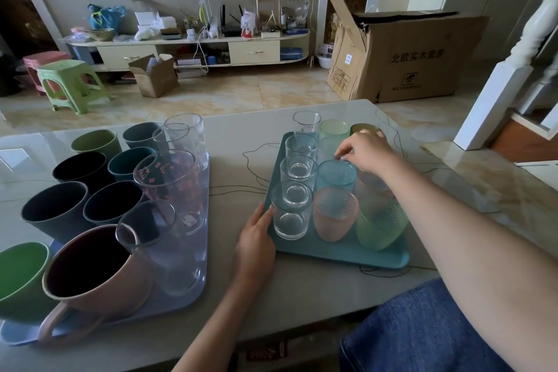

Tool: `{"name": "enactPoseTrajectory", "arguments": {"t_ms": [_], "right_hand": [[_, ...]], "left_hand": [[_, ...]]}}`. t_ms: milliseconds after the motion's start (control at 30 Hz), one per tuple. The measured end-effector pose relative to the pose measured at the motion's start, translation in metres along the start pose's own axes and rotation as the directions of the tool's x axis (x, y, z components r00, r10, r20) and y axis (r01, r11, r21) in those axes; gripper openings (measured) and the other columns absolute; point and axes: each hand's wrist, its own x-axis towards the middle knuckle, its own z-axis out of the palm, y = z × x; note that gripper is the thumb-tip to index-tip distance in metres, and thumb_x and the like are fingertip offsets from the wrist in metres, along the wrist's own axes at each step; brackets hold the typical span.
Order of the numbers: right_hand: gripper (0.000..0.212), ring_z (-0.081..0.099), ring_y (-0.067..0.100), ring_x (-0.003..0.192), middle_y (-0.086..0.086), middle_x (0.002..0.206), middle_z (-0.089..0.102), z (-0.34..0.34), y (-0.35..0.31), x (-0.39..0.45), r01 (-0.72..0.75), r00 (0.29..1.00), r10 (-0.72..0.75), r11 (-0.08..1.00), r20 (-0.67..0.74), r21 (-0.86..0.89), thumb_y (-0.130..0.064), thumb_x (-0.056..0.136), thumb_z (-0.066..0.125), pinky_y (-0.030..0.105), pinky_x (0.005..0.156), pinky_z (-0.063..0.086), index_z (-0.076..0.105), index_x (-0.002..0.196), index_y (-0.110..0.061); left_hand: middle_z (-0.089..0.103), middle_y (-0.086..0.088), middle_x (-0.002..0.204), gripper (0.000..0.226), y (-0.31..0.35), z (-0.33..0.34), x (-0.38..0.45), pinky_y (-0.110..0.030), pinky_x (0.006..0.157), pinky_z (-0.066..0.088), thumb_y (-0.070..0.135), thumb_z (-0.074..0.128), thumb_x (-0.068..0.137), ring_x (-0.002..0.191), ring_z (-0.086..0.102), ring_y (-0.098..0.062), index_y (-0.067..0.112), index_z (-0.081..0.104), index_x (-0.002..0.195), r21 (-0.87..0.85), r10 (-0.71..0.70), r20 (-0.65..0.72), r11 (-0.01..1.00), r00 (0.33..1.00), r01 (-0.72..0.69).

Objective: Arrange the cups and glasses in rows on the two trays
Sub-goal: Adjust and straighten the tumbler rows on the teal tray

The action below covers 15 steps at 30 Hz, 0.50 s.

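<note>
A teal tray (332, 254) at centre right holds a left column of clear glasses (291, 214), then a blue textured glass (336, 174), a pink one (335, 214) and a green one (380, 223). My right hand (367, 151) reaches over that tray, fingertips pinching the rim of a pale glass (373, 186) mostly hidden under it. My left hand (256, 238) lies flat against the tray's left edge beside the nearest clear glass. The lavender tray (181, 296) on the left carries dark cups (54, 211), a pink mug (96, 272) and tall clear glasses (172, 187).
A green cup (21, 275) stands at the lavender tray's near-left corner. A thin black cord (250, 172) loops on the table between the trays. Beyond the table are a cardboard box (407, 57), plastic stools (72, 81) and a white stair post (498, 100).
</note>
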Motion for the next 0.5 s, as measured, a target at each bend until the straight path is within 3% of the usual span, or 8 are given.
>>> {"name": "enactPoseTrajectory", "arguments": {"t_ms": [200,300,367,433,500], "right_hand": [[0.017,0.05,0.022,0.112,-0.004,0.112,0.067,-0.001,0.001,-0.005,-0.004,1.0,0.004,1.0,0.012,0.008,-0.025,0.089,0.062,0.038,0.097,0.032,0.071,0.101,-0.033],[0.031,0.057,0.023,0.108,-0.002,0.12,0.063,-0.005,0.011,-0.007,-0.061,0.998,0.061,0.977,0.008,0.206,-0.017,0.085,0.067,0.034,0.091,0.044,0.068,0.11,-0.034],[0.034,0.059,0.021,0.109,-0.005,0.122,0.064,-0.014,0.023,-0.01,-0.1,0.99,0.125,0.943,-0.059,0.319,-0.011,0.084,0.066,0.039,0.093,0.049,0.067,0.11,-0.033],[0.031,0.06,0.019,0.1,-0.005,0.119,0.066,-0.018,0.038,-0.017,-0.164,0.973,0.205,0.936,-0.103,0.312,-0.007,0.087,0.06,0.038,0.089,0.049,0.069,0.107,-0.029],[0.03,0.056,0.014,0.076,-0.002,0.115,0.068,-0.015,0.05,-0.025,-0.215,0.967,0.24,0.947,-0.082,0.239,-0.008,0.091,0.054,0.032,0.078,0.044,0.071,0.105,-0.027]], "left_hand": [[0.041,-0.002,0.146,0.07,-0.002,0.0,0.001,-0.033,0.112,0.032,-0.012,0.034,0.07,0.135,0.039,-0.017,0.017,0.051,0.132,-0.014,-0.009,0.013,1.0,1.0,0.009],[0.042,-0.004,0.146,0.068,-0.002,0.0,0.001,-0.031,0.112,0.031,-0.012,0.035,0.072,0.134,0.039,-0.019,0.016,0.051,0.132,-0.007,-0.013,0.013,1.0,1.0,0.013],[0.041,-0.004,0.146,0.067,-0.002,0.001,0.001,-0.029,0.112,0.031,-0.012,0.035,0.072,0.134,0.039,-0.019,0.015,0.052,0.131,-0.006,-0.018,0.013,1.0,1.0,0.018],[0.041,-0.003,0.146,0.066,-0.002,0.001,0.001,-0.03,0.112,0.031,-0.012,0.036,0.073,0.135,0.038,-0.019,0.014,0.052,0.131,-0.005,-0.017,0.015,1.0,1.0,0.018],[0.04,-0.003,0.147,0.066,-0.003,0.001,0.001,-0.031,0.112,0.031,-0.011,0.036,0.073,0.135,0.038,-0.018,0.015,0.051,0.132,-0.002,-0.023,0.016,1.0,1.0,0.023]]}}
